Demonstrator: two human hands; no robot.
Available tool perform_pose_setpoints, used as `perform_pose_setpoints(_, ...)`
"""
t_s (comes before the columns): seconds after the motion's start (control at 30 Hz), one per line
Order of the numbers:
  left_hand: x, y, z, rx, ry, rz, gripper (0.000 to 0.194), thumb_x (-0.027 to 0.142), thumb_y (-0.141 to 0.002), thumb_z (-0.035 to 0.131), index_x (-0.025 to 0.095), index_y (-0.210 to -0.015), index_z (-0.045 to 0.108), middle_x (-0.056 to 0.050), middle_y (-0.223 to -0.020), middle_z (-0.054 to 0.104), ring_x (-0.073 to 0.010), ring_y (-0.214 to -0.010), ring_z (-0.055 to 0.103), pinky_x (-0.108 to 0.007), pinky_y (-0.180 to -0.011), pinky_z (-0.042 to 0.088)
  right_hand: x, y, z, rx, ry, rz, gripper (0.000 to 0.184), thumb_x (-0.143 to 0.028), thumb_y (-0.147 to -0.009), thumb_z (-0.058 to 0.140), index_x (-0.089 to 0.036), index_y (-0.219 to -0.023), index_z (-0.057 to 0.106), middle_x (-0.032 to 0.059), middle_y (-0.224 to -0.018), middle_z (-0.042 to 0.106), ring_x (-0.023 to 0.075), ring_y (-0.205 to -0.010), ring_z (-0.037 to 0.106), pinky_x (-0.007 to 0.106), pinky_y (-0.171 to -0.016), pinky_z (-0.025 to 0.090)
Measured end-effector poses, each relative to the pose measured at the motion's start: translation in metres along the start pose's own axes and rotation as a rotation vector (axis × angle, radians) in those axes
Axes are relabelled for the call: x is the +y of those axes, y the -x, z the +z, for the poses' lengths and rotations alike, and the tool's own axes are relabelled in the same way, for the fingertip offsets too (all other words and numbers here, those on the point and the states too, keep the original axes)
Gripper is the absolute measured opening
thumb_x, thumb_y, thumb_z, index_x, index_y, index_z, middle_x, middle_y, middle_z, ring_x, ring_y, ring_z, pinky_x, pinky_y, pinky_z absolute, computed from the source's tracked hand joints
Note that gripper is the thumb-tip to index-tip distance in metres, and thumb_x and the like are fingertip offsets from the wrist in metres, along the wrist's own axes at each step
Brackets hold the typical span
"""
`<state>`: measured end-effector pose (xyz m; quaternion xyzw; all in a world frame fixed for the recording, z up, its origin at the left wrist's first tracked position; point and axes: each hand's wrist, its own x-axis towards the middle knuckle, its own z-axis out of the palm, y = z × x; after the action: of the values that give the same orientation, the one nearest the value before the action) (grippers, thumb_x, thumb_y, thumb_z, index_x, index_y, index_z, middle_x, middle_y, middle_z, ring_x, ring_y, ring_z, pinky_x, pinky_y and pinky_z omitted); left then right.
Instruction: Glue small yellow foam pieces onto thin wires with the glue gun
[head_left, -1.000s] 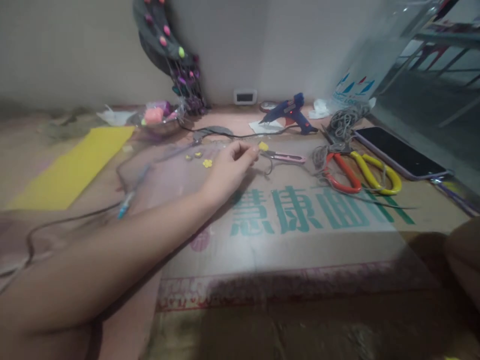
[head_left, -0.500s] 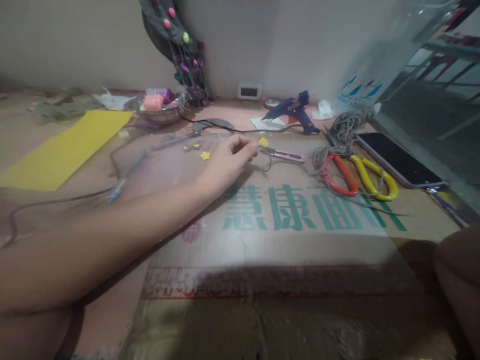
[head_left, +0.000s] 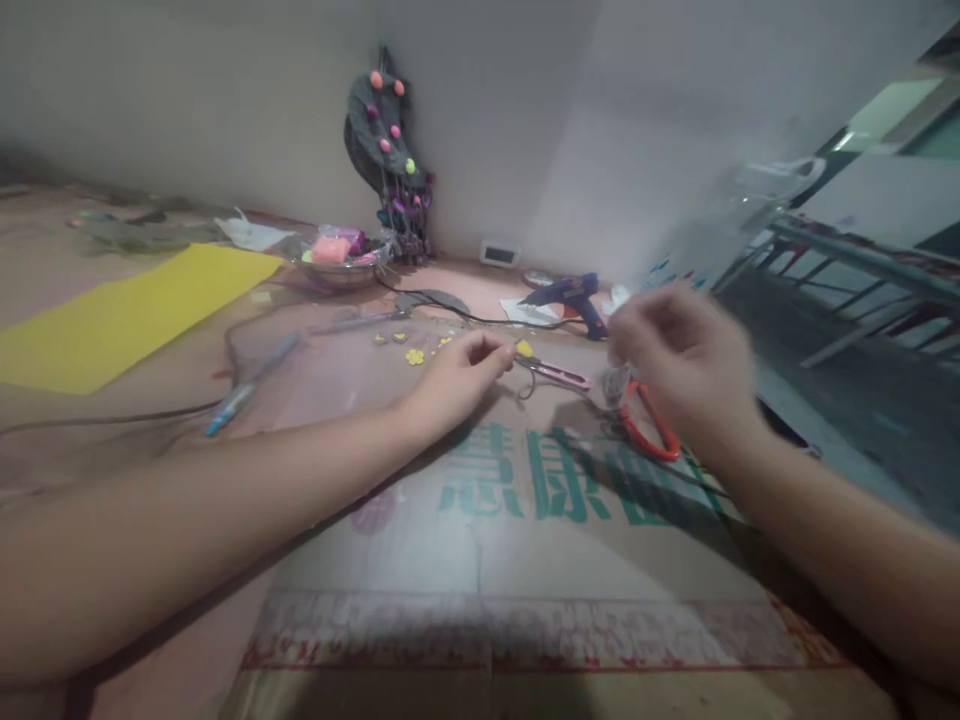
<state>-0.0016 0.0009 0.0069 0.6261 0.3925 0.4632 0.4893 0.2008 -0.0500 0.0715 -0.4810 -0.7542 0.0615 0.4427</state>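
Note:
My left hand [head_left: 459, 372] rests on the flattened cardboard [head_left: 540, 540], its fingers pinched on a small yellow piece [head_left: 524, 349]. The piece sits at the tip of pink snips [head_left: 559, 374] lying on the cardboard. My right hand [head_left: 679, 362] hovers blurred above the orange-handled scissors [head_left: 649, 432] and a tangle of grey cord [head_left: 616, 381]. Its fingers are curled, and I cannot make out whether they hold anything. Small yellow flower cut-outs [head_left: 414, 355] lie just left of my left hand.
A blue glue gun [head_left: 568, 296] stands behind the snips. A yellow foam sheet [head_left: 127, 312] lies at the left, a bowl with pink pieces [head_left: 337, 262] behind it. A blue pen [head_left: 231, 404] and black cables [head_left: 97, 418] cross the floor. A grey decorated hanging [head_left: 388, 150] stands in the corner.
My right hand has come up from the lower right and now hovers over the scissors. The left hand keeps its pinch on the yellow piece. The camera has tilted up.

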Motion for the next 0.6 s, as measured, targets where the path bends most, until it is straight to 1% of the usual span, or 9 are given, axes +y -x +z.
perform_pose_setpoints(0.03,0.0,0.0,0.0,-0.001,-0.001,0.0,0.018,0.033,-0.084,0.059,0.016,-0.079,0.058,-0.001,-0.078,0.061,-0.0138,-0.074,0.056,-0.028,-0.073,0.044,0.005,0.002,0.006,-0.038,0.032,-0.048,0.02,-0.033,-0.091,0.058,-0.019,-0.077,0.058,-0.0002,-0.071,0.058,0.0125,-0.066,0.054,0.028,-0.064,0.045)
perform_pose_setpoints(0.07,0.0,0.001,-0.001,-0.003,-0.002,0.006,0.018,0.034,-0.085,0.059,0.016,-0.079,0.058,-0.001,-0.078,0.061,-0.0139,-0.075,0.056,-0.028,-0.073,0.044,0.01,0.005,0.013,-0.084,0.067,-0.094,0.023,-0.032,-0.091,0.058,-0.019,-0.071,0.054,-0.0006,-0.067,0.056,0.0129,-0.064,0.052,0.028,-0.063,0.042)
perform_pose_setpoints(0.1,0.0,0.001,-0.001,-0.005,-0.004,0.014,0.018,0.034,-0.085,0.059,0.016,-0.08,0.058,-0.001,-0.078,0.061,-0.0139,-0.075,0.056,-0.028,-0.073,0.044,0.015,0.008,0.02,-0.132,0.098,-0.13,0.025,-0.032,-0.09,0.057,-0.02,-0.07,0.052,-0.0002,-0.067,0.056,0.0138,-0.064,0.051,0.028,-0.062,0.041)
perform_pose_setpoints(0.17,-0.001,0.001,-0.001,-0.009,-0.009,0.029,0.019,0.035,-0.085,0.059,0.016,-0.08,0.059,-0.001,-0.078,0.06,-0.0139,-0.075,0.056,-0.028,-0.073,0.043,0.024,0.015,0.033,-0.192,0.122,-0.138,0.023,-0.035,-0.091,0.055,-0.021,-0.073,0.051,0.0014,-0.071,0.058,0.0156,-0.067,0.052,0.029,-0.063,0.04)
perform_pose_setpoints(0.23,-0.001,0.001,-0.002,-0.012,-0.013,0.036,0.02,0.035,-0.084,0.059,0.016,-0.08,0.059,-0.001,-0.078,0.06,-0.0139,-0.075,0.056,-0.028,-0.074,0.043,0.029,0.019,0.042,-0.197,0.107,-0.096,0.022,-0.037,-0.092,0.053,-0.021,-0.077,0.051,0.0022,-0.074,0.059,0.0167,-0.069,0.054,0.029,-0.064,0.041)
perform_pose_setpoints(0.33,-0.001,0.002,-0.001,-0.012,-0.016,0.039,0.019,0.035,-0.084,0.059,0.016,-0.08,0.058,0.0,-0.077,0.06,-0.0132,-0.074,0.055,-0.027,-0.073,0.043,0.031,0.021,0.046,-0.188,0.066,-0.033,0.019,-0.038,-0.092,0.053,-0.02,-0.084,0.053,0.0033,-0.079,0.062,0.0176,-0.073,0.057,0.03,-0.066,0.043)
perform_pose_setpoints(0.43,0.001,0.002,-0.001,-0.003,-0.021,0.039,0.018,0.033,-0.085,0.059,0.016,-0.08,0.058,0.0,-0.076,0.061,-0.0127,-0.073,0.055,-0.026,-0.073,0.044,0.031,0.02,0.045,-0.231,0.028,0.0,0.017,-0.036,-0.092,0.054,-0.019,-0.092,0.057,0.0043,-0.086,0.066,0.018,-0.078,0.06,0.03,-0.07,0.045)
perform_pose_setpoints(0.5,0.002,0.002,-0.001,0.001,-0.036,0.037,0.018,0.033,-0.085,0.059,0.016,-0.081,0.059,0.0,-0.077,0.061,-0.0129,-0.074,0.055,-0.027,-0.074,0.044,0.031,0.019,0.046,-0.279,0.027,0.0,0.018,-0.036,-0.092,0.055,-0.019,-0.095,0.061,0.0053,-0.09,0.068,0.0189,-0.082,0.061,0.031,-0.073,0.046)
perform_pose_setpoints(0.6,0.002,0.002,-0.001,0.003,-0.045,0.041,0.019,0.034,-0.085,0.059,0.015,-0.081,0.059,-0.001,-0.079,0.061,-0.0131,-0.075,0.055,-0.026,-0.074,0.043,0.031,0.017,0.049,-0.335,0.034,-0.044,0.021,-0.038,-0.089,0.059,-0.018,-0.093,0.066,0.0066,-0.092,0.069,0.0204,-0.085,0.062,0.034,-0.077,0.046)
